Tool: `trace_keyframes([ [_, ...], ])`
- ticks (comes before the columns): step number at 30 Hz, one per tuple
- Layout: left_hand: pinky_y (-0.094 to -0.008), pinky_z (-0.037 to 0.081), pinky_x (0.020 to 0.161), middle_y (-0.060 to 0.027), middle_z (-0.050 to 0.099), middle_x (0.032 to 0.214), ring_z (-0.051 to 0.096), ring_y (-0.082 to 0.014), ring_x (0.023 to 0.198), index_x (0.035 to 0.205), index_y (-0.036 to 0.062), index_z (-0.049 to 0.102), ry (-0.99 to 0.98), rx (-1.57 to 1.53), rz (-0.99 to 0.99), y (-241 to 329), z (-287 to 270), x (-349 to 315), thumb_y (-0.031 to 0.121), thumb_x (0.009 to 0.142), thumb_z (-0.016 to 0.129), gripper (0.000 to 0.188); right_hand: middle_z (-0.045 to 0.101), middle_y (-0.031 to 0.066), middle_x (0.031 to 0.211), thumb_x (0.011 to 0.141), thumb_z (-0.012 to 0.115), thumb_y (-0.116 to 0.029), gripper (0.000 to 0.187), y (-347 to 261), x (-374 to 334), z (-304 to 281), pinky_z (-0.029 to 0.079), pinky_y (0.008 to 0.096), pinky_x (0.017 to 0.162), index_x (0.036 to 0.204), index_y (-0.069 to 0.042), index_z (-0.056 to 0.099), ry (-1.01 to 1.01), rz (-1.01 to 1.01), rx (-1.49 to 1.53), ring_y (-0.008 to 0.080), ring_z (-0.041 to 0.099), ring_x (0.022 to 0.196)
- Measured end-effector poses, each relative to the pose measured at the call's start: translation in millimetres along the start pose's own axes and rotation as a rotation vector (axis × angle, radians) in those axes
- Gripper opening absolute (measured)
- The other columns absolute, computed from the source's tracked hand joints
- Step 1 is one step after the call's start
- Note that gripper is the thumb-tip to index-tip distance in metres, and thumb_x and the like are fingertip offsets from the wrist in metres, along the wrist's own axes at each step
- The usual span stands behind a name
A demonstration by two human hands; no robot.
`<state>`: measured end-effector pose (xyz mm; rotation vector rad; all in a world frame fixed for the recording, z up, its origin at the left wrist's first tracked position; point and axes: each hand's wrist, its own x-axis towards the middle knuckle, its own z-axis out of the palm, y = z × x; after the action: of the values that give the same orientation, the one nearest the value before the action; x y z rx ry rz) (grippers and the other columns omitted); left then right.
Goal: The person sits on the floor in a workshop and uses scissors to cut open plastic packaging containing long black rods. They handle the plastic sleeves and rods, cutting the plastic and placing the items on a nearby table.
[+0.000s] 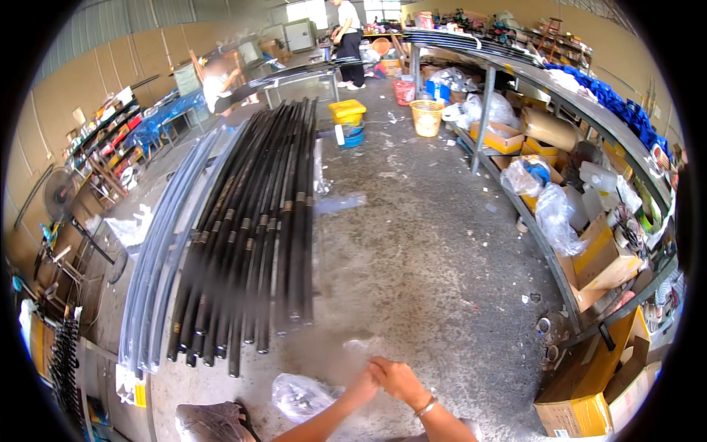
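Low in front of me, my left hand (361, 388) and my right hand (401, 381) meet, fingers curled and pressed together. Whatever they pinch is too small or blurred to name; a faint pale smear shows just beyond the fingertips. A bracelet circles my right wrist. Beside my left forearm lies a clear plastic bag (300, 398) with small things in it that I cannot make out. Ahead and left, many long black poles (247, 243) lie side by side, their near ends toward me. Clear plastic-wrapped tubes (166, 250) run along their left side.
A long metal shelf table (482, 110) fills the right side, with cardboard boxes (589, 269) and plastic bags below. An open carton (582, 398) stands near right. Yellow (427, 118) and red (404, 92) buckets stand farther off. One person (347, 44) stands at the back; another (217, 82) is behind the poles.
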<state>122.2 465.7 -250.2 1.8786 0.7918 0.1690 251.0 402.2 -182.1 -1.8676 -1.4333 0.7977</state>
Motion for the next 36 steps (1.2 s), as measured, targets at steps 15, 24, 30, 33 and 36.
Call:
trace_keyframes([
  [15, -0.0458, 0.049, 0.070, -0.0241, 0.062, 0.092, 0.061, -0.0430, 0.088, 0.108, 0.0022, 0.038, -0.013, -0.165, 0.188, -27.6, -58.1, -104.7, 0.009, 0.087, 0.056, 0.029, 0.068, 0.0196, 0.085, 0.084, 0.064, -0.020, 0.034, -104.5, -65.1, 105.0, 0.053, 0.0425, 0.071, 0.113, -0.001, 0.061, 0.282, 0.176, -0.174, 0.0401, 0.065, 0.079],
  [24, -0.0460, 0.048, 0.061, -0.0204, 0.062, 0.078, 0.063, -0.0408, 0.073, 0.110, 0.0000, 0.037, 0.312, -0.110, 0.219, -94.2, -104.2, -191.4, 0.011, 0.087, 0.058, 0.033, 0.067, 0.0158, 0.079, 0.076, 0.069, -0.005, 0.017, -158.6, -59.0, 179.7, 0.053, 0.0365, 0.065, 0.092, -0.002, 0.066, 0.206, -0.191, -0.132, 0.0326, 0.065, 0.071],
  [30, -0.0348, 0.049, 0.060, -0.0129, 0.060, 0.079, 0.061, -0.0235, 0.070, 0.106, 0.0017, 0.047, 0.153, -0.361, 0.208, -184.3, -86.3, -206.9, 0.010, 0.088, 0.054, 0.021, 0.065, 0.0150, 0.078, 0.075, 0.066, -0.008, 0.007, -162.7, -68.3, 221.1, 0.051, 0.0402, 0.063, 0.081, -0.005, 0.063, 0.062, -0.286, -0.064, 0.0339, 0.063, 0.073],
  [33, -0.0268, 0.049, 0.061, -0.0052, 0.060, 0.080, 0.059, -0.0122, 0.073, 0.099, 0.0055, 0.055, -0.051, -0.761, -0.162, -114.3, -129.7, -264.8, 0.008, 0.087, 0.054, 0.013, 0.065, 0.0154, 0.080, 0.077, 0.065, -0.010, 0.008, -180.6, -76.6, 226.4, 0.052, 0.0397, 0.065, 0.082, -0.004, 0.063, -0.050, -0.318, -0.090, 0.0331, 0.064, 0.074],
  [36, -0.0233, 0.047, 0.055, -0.0024, 0.058, 0.076, 0.057, -0.0095, 0.066, 0.099, 0.0060, 0.055, -0.034, -1.062, -0.234, -114.0, -137.8, -291.1, 0.009, 0.086, 0.055, 0.013, 0.067, 0.0143, 0.087, 0.082, 0.064, -0.012, 0.015, -184.3, -76.4, 246.7, 0.052, 0.0371, 0.071, 0.094, -0.004, 0.066, -0.160, -0.468, -0.303, 0.0310, 0.065, 0.080],
])
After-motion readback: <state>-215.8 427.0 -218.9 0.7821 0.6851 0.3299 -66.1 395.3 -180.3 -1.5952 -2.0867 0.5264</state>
